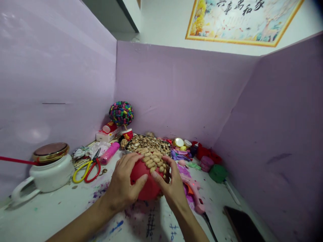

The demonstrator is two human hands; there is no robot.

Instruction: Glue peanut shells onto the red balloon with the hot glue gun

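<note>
Clearly, both hands grip the red ball (148, 190), which stands at the middle of the table (37, 215), in front of the tray (127, 152). The left hand (123, 181) curls over its left side, thumb against the red surface. The right hand (173, 183) clasps the other side, thumb by the edge of the peanuts (151, 158) that coat its top and right; its fingers mostly disappear behind the ball. How far the peanuts run round the far side cannot be told.

The ball also blocks the near part of the tray, and the shells (148, 143) in it blur into one brown mass. Beyond the right hand, the glue gun (198, 198) has its nozzle end hard to make out, and its cord leaves at the bottom edge. The phone (242, 223) is cut off there too. At left, a red stick (17, 160) by the mug (54, 176) runs out of view. The poster (232, 25) loses its top.
</note>
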